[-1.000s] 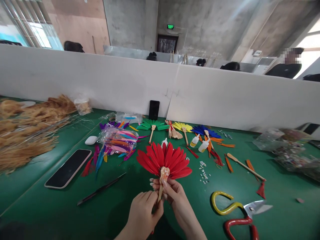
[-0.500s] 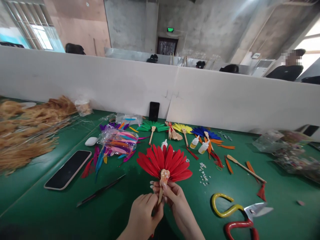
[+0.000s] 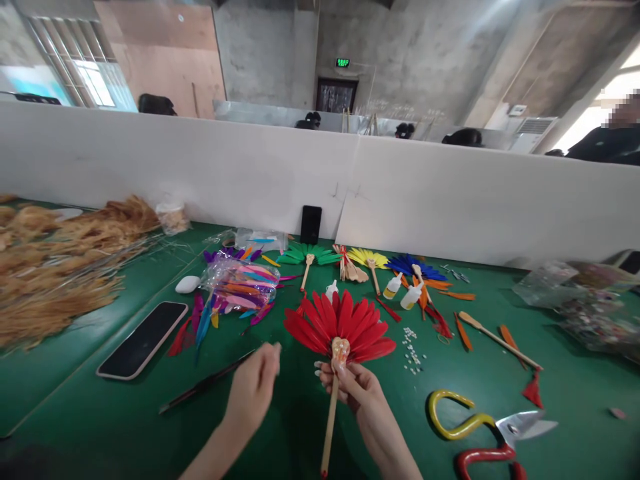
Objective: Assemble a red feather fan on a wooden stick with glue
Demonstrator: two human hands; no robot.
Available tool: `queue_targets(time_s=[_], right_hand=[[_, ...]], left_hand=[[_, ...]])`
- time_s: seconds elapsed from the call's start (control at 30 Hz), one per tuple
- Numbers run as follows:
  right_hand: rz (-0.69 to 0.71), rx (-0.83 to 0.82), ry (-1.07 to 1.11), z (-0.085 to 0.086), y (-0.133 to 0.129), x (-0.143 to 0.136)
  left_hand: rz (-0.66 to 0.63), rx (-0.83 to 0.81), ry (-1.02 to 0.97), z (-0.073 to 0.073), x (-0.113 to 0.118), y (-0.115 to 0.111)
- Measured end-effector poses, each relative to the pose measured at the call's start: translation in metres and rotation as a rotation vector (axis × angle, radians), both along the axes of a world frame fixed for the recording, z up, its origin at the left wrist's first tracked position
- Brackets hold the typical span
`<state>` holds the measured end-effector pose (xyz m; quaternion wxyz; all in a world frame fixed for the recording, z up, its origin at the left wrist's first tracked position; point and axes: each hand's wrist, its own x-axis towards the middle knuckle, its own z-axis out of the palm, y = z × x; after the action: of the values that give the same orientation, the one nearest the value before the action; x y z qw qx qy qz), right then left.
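My right hand (image 3: 357,387) is closed round the neck of a red feather fan (image 3: 337,320), just under its heart-shaped wooden head. The fan stands upright with its feathers spread, and its wooden handle (image 3: 330,427) points down toward me. Off to the left of the fan, my left hand (image 3: 255,383) hangs over the table with its fingers curled together; nothing shows in them. Closest to that hand lie dark tweezers (image 3: 200,387), their upper end partly behind it. A phone (image 3: 143,340) lies farther left.
Large scissors (image 3: 490,427) lie at right, near small white beads (image 3: 413,350). Green (image 3: 310,257), yellow (image 3: 369,260) and blue (image 3: 417,267) fans line the back with glue bottles (image 3: 393,287). Bagged feathers (image 3: 240,283) and dry fibre (image 3: 75,253) lie left. A white partition (image 3: 250,170) stands behind.
My left hand has let go of the fan's handle and moved left and up, toward the tweezers. The right hand still holds the fan, whose handle now shows in full.
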<state>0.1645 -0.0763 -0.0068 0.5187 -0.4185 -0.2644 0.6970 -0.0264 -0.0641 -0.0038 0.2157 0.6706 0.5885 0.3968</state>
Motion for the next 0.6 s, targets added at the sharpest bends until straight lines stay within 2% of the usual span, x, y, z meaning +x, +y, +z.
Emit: queue_targets(time_s=[0.07,0.1,0.23,0.37,0.6], right_hand=[[0.0,-0.01,0.004,0.0,0.0,0.001],[0.0,-0.014,0.007,0.0,-0.001,0.0],[0.018,-0.027,0.002,-0.002,-0.002,-0.002],[0.041,-0.03,-0.024,-0.002,-0.002,-0.004],[0.064,-0.045,-0.041,-0.003,-0.004,-0.004]], left_hand=[[0.084,-0.11,-0.148,0.01,-0.015,0.022],[0.077,-0.16,-0.197,0.015,-0.019,0.033],[-0.087,-0.34,-0.27,0.035,-0.022,0.061],[-0.159,-0.385,-0.25,0.046,-0.016,0.067],[-0.147,-0.307,-0.197,0.046,-0.014,0.071]])
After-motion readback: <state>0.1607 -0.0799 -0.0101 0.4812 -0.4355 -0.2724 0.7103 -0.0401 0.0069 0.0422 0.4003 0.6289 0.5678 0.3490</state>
